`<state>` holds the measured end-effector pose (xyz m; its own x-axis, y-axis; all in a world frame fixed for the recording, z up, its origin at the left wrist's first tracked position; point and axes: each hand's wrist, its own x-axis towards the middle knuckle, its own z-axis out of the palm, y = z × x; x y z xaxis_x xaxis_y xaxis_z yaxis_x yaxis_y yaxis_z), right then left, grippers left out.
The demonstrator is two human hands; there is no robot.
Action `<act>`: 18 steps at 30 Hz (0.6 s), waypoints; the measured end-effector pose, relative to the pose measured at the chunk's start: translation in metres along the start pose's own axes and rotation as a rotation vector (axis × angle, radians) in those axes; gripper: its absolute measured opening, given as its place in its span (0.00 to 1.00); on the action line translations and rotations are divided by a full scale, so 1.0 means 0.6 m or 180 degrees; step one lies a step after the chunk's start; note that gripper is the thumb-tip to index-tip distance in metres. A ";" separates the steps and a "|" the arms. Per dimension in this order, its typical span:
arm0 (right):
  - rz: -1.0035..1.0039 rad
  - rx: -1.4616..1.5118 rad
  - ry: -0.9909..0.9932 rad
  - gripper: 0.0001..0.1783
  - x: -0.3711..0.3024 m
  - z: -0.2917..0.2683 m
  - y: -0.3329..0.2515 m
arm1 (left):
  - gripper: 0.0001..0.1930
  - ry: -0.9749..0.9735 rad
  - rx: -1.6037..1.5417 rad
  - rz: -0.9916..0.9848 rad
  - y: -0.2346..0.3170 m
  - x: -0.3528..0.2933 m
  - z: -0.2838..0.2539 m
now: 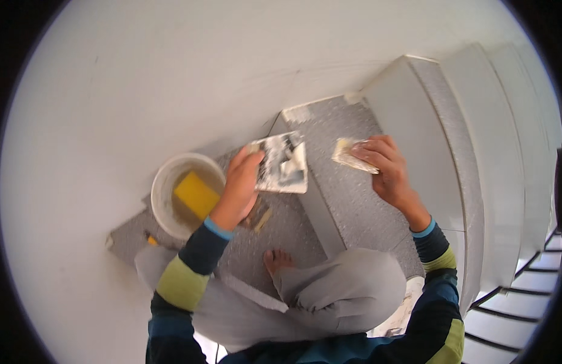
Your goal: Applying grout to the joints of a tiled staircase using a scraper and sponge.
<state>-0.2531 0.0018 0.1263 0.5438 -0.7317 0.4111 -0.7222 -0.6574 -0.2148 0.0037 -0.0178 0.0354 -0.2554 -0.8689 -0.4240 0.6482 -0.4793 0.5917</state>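
Observation:
My left hand grips a flat square plate by its left edge, thumb on top. White and dark grey paste is smeared over the plate's face. To the right, above a grey speckled stair tread, my right hand is closed on a small flat scraper coated with whitish paste. The scraper and the plate are apart. Just left of my left hand stands a round white bucket, with a yellow sponge inside it. My left wrist hides part of the bucket's rim.
Grey stairs rise to the right along a white wall. A black railing runs at the lower right. A small orange-and-black tool lies beside the bucket. My bent knee and bare foot are close below.

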 end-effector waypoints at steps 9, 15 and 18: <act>-0.0689 -0.0073 -0.0486 0.19 0.047 0.032 -0.033 | 0.11 -0.0702 0.1066 0.0428 -0.026 0.019 -0.015; -0.0802 -0.1069 -0.0871 0.16 0.051 0.022 0.050 | 0.09 0.0096 0.0377 0.0694 0.008 0.006 -0.044; -0.0812 -0.2357 -0.0858 0.14 0.023 0.010 0.161 | 0.11 0.0090 0.0388 0.0821 0.027 0.006 -0.037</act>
<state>-0.3128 -0.0729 0.1058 0.7449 -0.6561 0.1213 -0.6060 -0.5893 0.5343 0.0297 -0.0259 0.0283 -0.0719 -0.9611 -0.2668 0.5977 -0.2557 0.7598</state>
